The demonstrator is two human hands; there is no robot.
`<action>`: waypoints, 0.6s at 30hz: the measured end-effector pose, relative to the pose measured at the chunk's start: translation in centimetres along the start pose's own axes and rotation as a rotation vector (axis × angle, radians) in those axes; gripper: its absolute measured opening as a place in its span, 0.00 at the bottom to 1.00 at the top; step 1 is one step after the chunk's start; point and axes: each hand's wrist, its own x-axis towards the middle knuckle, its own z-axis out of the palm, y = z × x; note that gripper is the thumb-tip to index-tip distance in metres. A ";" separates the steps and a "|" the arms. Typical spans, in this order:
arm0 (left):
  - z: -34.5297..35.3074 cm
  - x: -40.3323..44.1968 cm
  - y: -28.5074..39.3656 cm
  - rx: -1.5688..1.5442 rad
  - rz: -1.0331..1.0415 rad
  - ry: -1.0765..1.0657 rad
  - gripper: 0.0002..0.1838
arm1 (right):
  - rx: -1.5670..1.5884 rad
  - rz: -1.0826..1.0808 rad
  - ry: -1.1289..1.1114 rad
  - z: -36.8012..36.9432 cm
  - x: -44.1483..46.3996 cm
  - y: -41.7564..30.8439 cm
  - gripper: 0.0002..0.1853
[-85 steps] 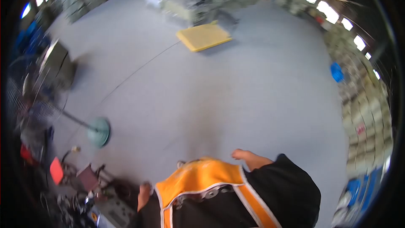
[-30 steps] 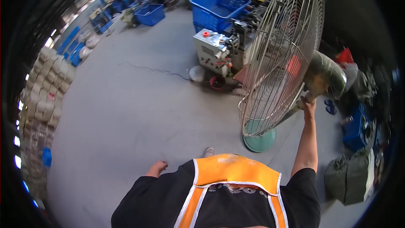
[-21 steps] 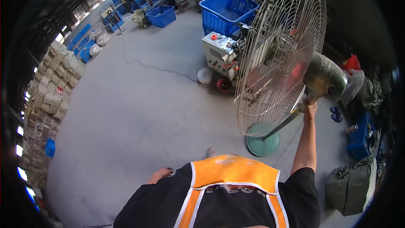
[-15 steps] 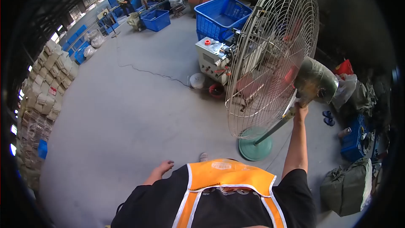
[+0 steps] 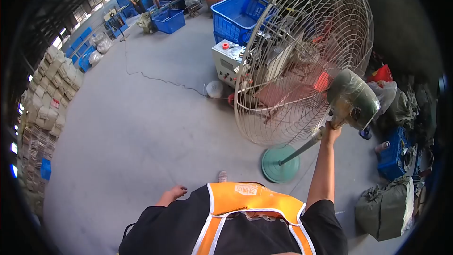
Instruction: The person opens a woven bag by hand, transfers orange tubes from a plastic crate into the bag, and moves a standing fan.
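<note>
A large standing fan (image 5: 302, 61) with a round wire cage fills the upper right of the head view. Its motor housing (image 5: 353, 99) is at the back of the cage, and its pole runs down to a round green base (image 5: 281, 164) on the floor. My right hand (image 5: 332, 131) is closed around the neck just below the motor housing. My left hand (image 5: 178, 191) hangs low beside my body over the floor, with nothing in it; its fingers are loosely curled and partly apart.
Behind the fan are a machine with a control box (image 5: 226, 59) and a blue crate (image 5: 240, 14). A white bucket (image 5: 214, 89) and a cable lie left of them. Stacked bundles (image 5: 47, 94) line the left; a tied sack (image 5: 384, 208) sits lower right. A person (image 5: 136, 0) is far off.
The view has turned from the wide floor to the fan, which my right hand has gripped. Lately the fan's cage has swung round to face more toward me, and its head has shifted slightly.
</note>
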 end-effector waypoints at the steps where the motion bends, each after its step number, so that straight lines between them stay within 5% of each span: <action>1: -0.1 0.1 0.5 0.003 -0.005 0.000 0.23 | 0.038 0.051 0.025 0.3 -0.3 -0.6 0.21; 3: 0.0 0.0 1.1 0.084 0.003 0.035 0.23 | 0.067 0.112 0.052 0.4 -0.5 -0.5 0.22; 9: 1.6 4.3 2.9 -0.025 0.198 0.057 0.22 | -0.068 -0.267 0.064 0.0 0.8 3.1 0.21; 11: 1.6 4.0 4.7 -0.089 0.220 0.070 0.22 | 0.067 0.003 0.028 0.2 -0.3 0.8 0.21; 15: 0.3 5.2 5.5 -0.115 0.249 0.076 0.21 | -0.033 0.075 0.060 0.4 -0.5 0.0 0.23; 18: -0.3 6.4 3.2 -0.070 0.202 0.077 0.21 | -0.271 -0.189 0.038 -1.3 0.8 3.3 0.25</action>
